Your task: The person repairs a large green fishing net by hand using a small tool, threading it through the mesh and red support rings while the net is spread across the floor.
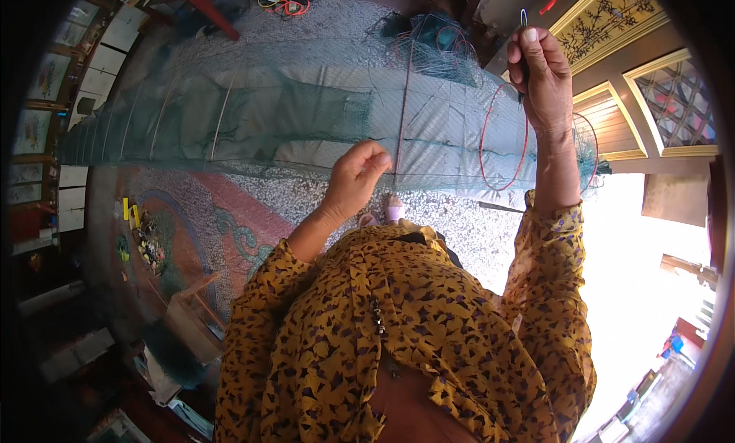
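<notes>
A long stretch of green netting hangs or lies across the scene in front of me, crossed by several upright cords. My left hand is closed in a pinch at the netting's near edge, close to a dark reddish cord. What sits between those fingertips is too small to make out. Raised at the upper right, my right hand is closed around a slim dark-handled tool with a narrow wire loop at its tip. Beside this hand, a thin red cord droops in a wide loop.
Bunched green net lies at the far side, near a red stool leg and orange cable. Gold-framed panels stand at right. A wooden frame and small items are on the patterned floor at left.
</notes>
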{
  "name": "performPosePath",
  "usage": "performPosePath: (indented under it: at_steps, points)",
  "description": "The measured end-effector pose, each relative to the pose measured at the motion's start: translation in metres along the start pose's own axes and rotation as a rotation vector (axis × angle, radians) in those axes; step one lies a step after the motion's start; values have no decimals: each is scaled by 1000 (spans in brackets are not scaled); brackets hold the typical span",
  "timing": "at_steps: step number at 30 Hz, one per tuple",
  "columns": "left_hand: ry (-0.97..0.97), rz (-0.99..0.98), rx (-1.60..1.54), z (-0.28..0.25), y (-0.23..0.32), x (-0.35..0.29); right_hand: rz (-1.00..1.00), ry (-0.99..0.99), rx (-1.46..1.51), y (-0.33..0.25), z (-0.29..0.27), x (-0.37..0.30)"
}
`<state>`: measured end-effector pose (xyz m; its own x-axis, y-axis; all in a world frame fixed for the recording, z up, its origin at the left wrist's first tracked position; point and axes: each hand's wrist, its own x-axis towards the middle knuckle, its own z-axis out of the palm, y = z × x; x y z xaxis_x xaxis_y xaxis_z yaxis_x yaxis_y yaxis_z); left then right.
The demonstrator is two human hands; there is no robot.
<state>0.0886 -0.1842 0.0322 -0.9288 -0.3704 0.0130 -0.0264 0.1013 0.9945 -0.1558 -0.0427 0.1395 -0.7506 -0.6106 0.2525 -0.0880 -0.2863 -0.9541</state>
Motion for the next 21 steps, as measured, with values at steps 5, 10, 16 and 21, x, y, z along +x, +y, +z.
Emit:
performPosePath:
  at_steps: [5,10,16,21]
  points:
    - [-61,-98,-234,-30,22,0,-63,-130,-40,-28,21,-38]
    - [-65,-182,-292,-47,34,-4,-318,-406,-456,-23,48,-70]
    - [-108,-208,-163,-53,51,1,-217,-456,-818,21,72,-97]
    - [-106,-264,-111,-53,57,3,-196,-372,-961,36,81,-106]
